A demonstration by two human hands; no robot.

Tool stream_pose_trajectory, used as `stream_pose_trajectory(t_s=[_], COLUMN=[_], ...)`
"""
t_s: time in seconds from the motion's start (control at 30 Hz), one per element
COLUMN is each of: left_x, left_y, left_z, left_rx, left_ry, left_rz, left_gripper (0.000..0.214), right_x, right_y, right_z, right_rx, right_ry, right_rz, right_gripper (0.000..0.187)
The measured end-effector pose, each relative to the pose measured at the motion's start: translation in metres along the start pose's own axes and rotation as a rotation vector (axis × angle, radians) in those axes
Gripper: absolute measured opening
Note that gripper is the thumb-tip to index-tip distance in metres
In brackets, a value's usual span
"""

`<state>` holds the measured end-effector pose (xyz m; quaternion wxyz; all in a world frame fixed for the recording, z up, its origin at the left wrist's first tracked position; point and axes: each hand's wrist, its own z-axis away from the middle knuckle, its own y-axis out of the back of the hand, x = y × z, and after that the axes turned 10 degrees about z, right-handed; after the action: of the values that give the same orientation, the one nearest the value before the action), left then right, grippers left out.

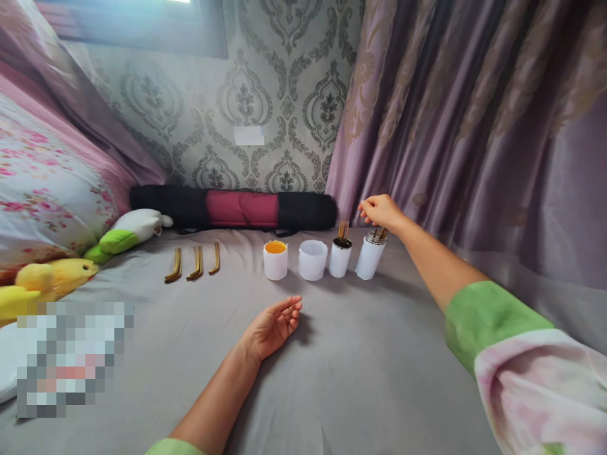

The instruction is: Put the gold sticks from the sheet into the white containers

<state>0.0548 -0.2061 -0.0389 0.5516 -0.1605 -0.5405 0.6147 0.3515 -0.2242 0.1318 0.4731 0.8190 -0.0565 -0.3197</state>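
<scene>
My right hand (379, 210) is closed in a pinch just above the tall white-wrapped jar (368, 258) on the right; whatever it may hold is too small to make out. Thin brown sticks (380, 232) rise from that jar, partly hidden behind the hand. Beside it stands a white-wrapped can (339, 260) with several thin sticks (344, 229) upright in it. A wider white cup (312, 262) and a white cup with an orange inside (275, 264) follow to the left. In front of these cups, my left hand (277, 325) rests palm up, fingers loosely curled, holding nothing.
Three small bundles of bent golden-brown sticks (194, 263) lie on the grey sheet (360, 360) at left. Behind runs a long black and maroon bag (241, 210) along the wall. Plush toys (57, 278) and a floral pillow (52, 170) sit at left; curtains (455, 126) hang right.
</scene>
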Motion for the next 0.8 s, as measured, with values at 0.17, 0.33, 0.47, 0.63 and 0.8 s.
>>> stream_pose_trajectory(t_s=[0.17, 0.33, 0.47, 0.63, 0.8], left_x=[0.000, -0.001, -0.001, 0.000, -0.001], left_y=[0.001, 0.002, 0.003, 0.002, 0.002], left_z=[-0.002, -0.003, -0.003, -0.002, -0.002], left_rx=[-0.006, -0.010, -0.012, -0.008, -0.009], left_ry=[-0.003, -0.007, -0.007, -0.010, -0.016], left_rz=[-0.002, -0.004, 0.001, 0.005, -0.002], left_gripper=[0.019, 0.020, 0.020, 0.019, 0.020], right_x=[0.005, 0.002, 0.000, 0.004, 0.005], right_y=[0.005, 0.014, 0.017, 0.015, 0.014], right_z=[0.001, 0.014, 0.023, 0.029, 0.036], right_rx=[0.055, 0.092, 0.134, 0.177, 0.232], right_ry=[-0.001, -0.028, -0.056, -0.048, -0.030], right_rz=[-0.155, -0.300, -0.354, -0.415, -0.495], right_gripper=[0.036, 0.040, 0.041, 0.041, 0.041])
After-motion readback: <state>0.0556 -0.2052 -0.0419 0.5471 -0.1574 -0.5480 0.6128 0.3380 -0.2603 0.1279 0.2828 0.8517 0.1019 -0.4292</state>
